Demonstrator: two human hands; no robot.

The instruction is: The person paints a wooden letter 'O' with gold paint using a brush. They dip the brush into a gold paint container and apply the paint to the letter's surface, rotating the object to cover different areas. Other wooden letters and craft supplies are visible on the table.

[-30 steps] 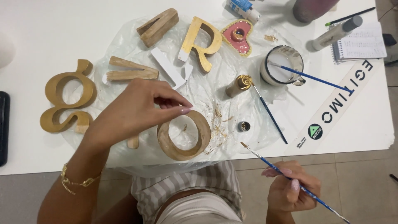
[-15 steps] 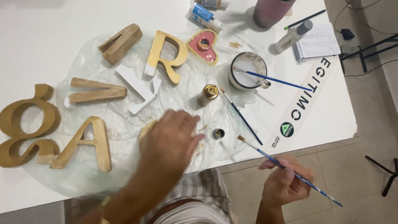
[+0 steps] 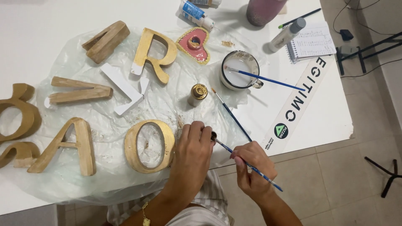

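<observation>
1. The left hand (image 3: 191, 152) rests knuckles-up on the plastic sheet (image 3: 167, 96), fingers curled round a small dark paint cap (image 3: 213, 135) at the near table edge. The grip appears to steady the cap so it cannot slide while the brush enters it.
2. The right hand (image 3: 252, 167) is closed in a pencil grip on a thin blue-handled brush (image 3: 247, 164). The brush tip points left into the cap; the handle trails off past the table edge.
3. The gold letter O (image 3: 149, 145) lies flat just left of the left hand, within easy reach for painting.
4. A small gold-capped bottle (image 3: 198, 93) stands upright just beyond the hands; a second brush (image 3: 231, 115) lies on the sheet beside it.
5. The white mug (image 3: 238, 70) to the far right holds a third brush, probably for rinsing.
6. The sheet covers the white table (image 3: 50, 25) under all letters, keeping paint off the surface.
</observation>
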